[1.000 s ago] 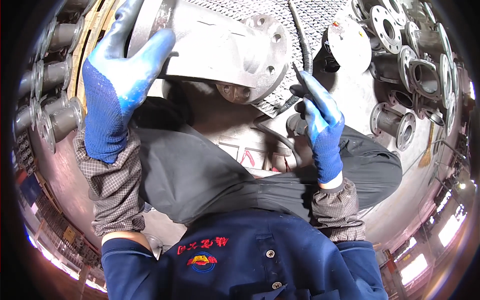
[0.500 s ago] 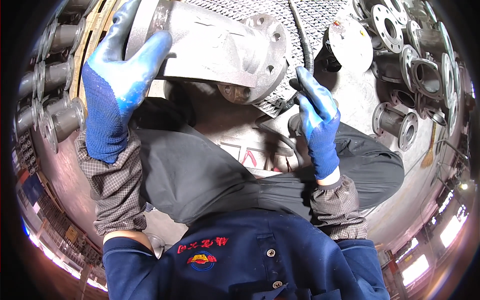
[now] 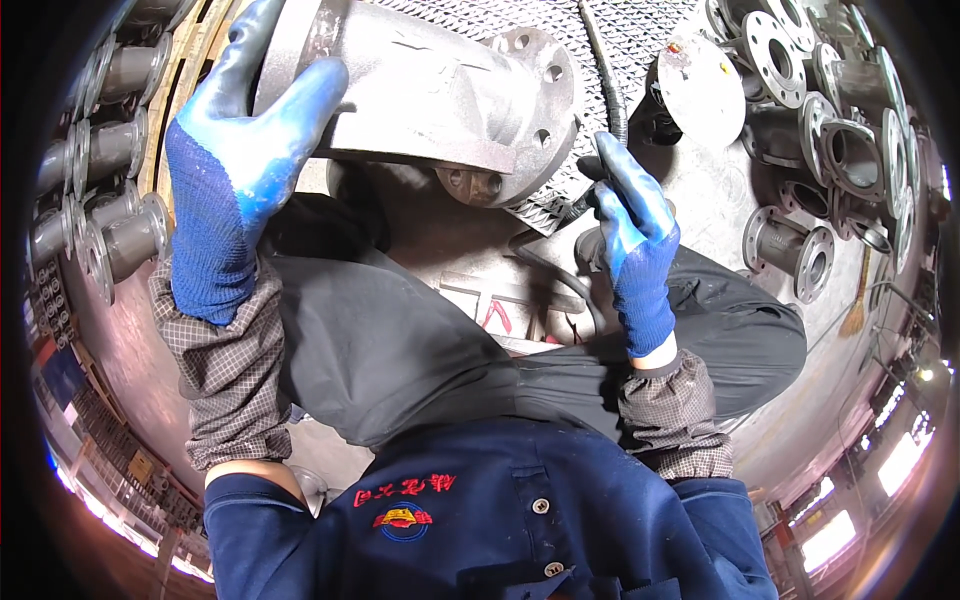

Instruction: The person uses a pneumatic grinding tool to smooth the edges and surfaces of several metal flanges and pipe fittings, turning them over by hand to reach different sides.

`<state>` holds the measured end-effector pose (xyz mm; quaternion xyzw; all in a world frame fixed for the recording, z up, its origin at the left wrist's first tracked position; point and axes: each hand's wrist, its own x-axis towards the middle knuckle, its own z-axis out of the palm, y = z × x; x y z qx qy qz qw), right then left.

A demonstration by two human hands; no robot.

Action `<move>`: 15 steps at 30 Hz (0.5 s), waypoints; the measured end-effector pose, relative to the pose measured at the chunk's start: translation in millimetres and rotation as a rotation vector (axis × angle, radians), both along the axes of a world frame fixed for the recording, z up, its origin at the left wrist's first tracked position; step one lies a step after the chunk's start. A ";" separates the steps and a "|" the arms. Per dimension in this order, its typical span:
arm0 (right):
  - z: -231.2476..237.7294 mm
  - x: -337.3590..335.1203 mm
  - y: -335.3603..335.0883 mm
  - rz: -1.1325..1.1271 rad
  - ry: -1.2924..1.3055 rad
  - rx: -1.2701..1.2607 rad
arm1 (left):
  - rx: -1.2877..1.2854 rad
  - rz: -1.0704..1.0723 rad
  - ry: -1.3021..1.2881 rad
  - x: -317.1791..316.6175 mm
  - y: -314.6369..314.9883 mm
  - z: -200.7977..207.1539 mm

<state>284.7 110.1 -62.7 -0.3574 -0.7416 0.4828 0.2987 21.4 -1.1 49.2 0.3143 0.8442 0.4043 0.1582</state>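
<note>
A large grey cast-metal valve body [image 3: 420, 95] with round bolt-holed flanges lies on a metal mesh surface [image 3: 545, 212] in front of me. My left hand [image 3: 245, 135], in a blue coated glove, grips its left end, thumb across the near side and fingers round the flange's outer edge. To the right of the casting's right flange [image 3: 545, 120] is my gloved right hand [image 3: 635, 215], apart from it, with fingers bent together. A black hose [image 3: 606, 75] runs down to the right hand's fingers. What lies inside that grip is mostly hidden.
Dark flanged pipe fittings [image 3: 125, 150] are stacked at the left beside a wooden pallet [image 3: 185, 75]. More castings [image 3: 790, 245] crowd the right. A pale disc-topped piece [image 3: 700, 90] stands beyond my right hand. Red-handled pliers [image 3: 497, 316] lie between my legs.
My left hand has shifted very slightly to the right on the valve body. The right hand stays nearly in the same place, its fingers moving a little.
</note>
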 end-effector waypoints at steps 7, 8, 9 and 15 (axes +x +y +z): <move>-6.0 3.1 0.2 0.053 -0.021 0.144 | -0.098 0.048 0.097 10.5 7.0 5.4; -8.6 4.1 -0.3 0.039 -0.022 0.179 | -0.125 0.056 0.107 11.4 8.6 4.2; -8.4 3.3 -0.9 0.031 -0.010 0.212 | -0.110 0.036 0.086 9.4 6.0 5.9; 7.6 8.1 1.1 0.111 -0.053 0.165 | -0.053 0.038 -0.033 12.1 8.0 9.0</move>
